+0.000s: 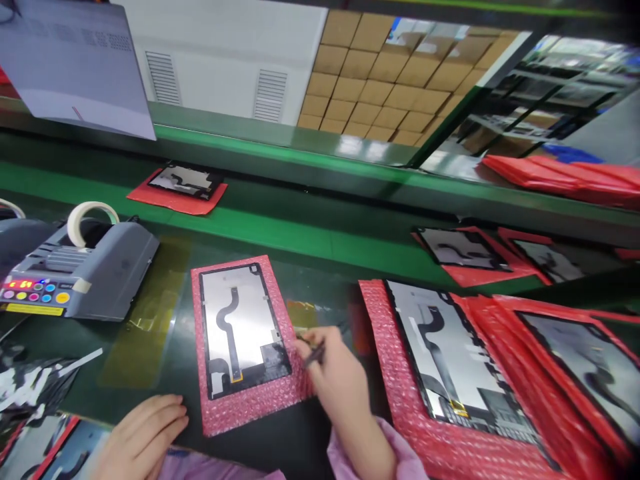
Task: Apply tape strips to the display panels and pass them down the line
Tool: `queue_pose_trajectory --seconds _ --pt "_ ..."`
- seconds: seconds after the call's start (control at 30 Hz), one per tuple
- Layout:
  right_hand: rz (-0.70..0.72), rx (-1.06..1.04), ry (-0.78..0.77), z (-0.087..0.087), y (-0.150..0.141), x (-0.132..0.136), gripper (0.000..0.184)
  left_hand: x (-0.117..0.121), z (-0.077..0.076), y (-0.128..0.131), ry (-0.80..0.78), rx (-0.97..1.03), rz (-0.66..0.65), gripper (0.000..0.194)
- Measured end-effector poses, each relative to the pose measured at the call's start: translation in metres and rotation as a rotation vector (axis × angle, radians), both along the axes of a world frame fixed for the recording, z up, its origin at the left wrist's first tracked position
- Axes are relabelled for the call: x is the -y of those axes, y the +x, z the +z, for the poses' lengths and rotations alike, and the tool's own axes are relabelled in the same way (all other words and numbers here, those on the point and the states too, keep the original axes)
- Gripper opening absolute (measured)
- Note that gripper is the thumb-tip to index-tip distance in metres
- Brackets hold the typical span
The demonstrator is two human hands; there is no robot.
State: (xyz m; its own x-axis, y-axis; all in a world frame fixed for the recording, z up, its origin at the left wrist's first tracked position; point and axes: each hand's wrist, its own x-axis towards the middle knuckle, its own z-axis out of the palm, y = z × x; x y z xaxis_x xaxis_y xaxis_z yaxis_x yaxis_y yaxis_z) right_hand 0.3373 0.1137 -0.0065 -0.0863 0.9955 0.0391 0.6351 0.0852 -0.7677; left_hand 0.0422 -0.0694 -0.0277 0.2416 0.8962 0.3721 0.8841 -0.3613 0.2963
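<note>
A tablet display panel (249, 300) with a silver back, black border and curved dark flex cable lies on a pink bubble-wrap sheet (250, 408) in front of me. My right hand (336, 373) is at the right edge of that sheet, fingers pinched round a slim dark tool (315, 355) whose exact kind is blurred. To the lower left of the sheet, my left hand (145, 433) rests with its fingers extended side by side, apart from the panel and holding nothing.
At left stands a grey tape dispenser (107, 267) with a tape roll; scraps of tape (35, 387) lie below it. More panels on red bubble wrap, including a nearby panel (450, 353), lie at right. Another panel (185, 180) sits on the green strip behind. Cartons (380, 80) are stacked beyond.
</note>
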Motion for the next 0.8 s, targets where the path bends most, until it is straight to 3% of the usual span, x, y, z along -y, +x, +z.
queue_pose_trajectory --seconds 0.1,0.23,0.33,0.47,0.8 --pt "-0.024 -0.318 -0.093 -0.001 0.02 -0.015 0.046 -0.027 0.013 0.011 0.056 -0.044 -0.041 0.042" --pt "-0.12 -0.593 -0.144 -0.02 0.031 -0.032 0.052 -0.06 0.019 0.035 0.054 -0.053 -0.027 0.046" --pt "-0.18 -0.611 -0.137 -0.029 0.034 -0.033 0.048 -0.071 0.016 0.05 -0.047 -0.081 -0.008 0.053" --pt "-0.164 -0.521 -0.12 -0.029 0.038 -0.026 0.042 -0.075 0.008 0.057 -0.103 -0.097 -0.026 0.063" --pt "-0.16 -0.467 -0.107 -0.025 0.036 -0.028 0.042 -0.074 0.001 0.055 -0.118 -0.01 -0.01 0.058"
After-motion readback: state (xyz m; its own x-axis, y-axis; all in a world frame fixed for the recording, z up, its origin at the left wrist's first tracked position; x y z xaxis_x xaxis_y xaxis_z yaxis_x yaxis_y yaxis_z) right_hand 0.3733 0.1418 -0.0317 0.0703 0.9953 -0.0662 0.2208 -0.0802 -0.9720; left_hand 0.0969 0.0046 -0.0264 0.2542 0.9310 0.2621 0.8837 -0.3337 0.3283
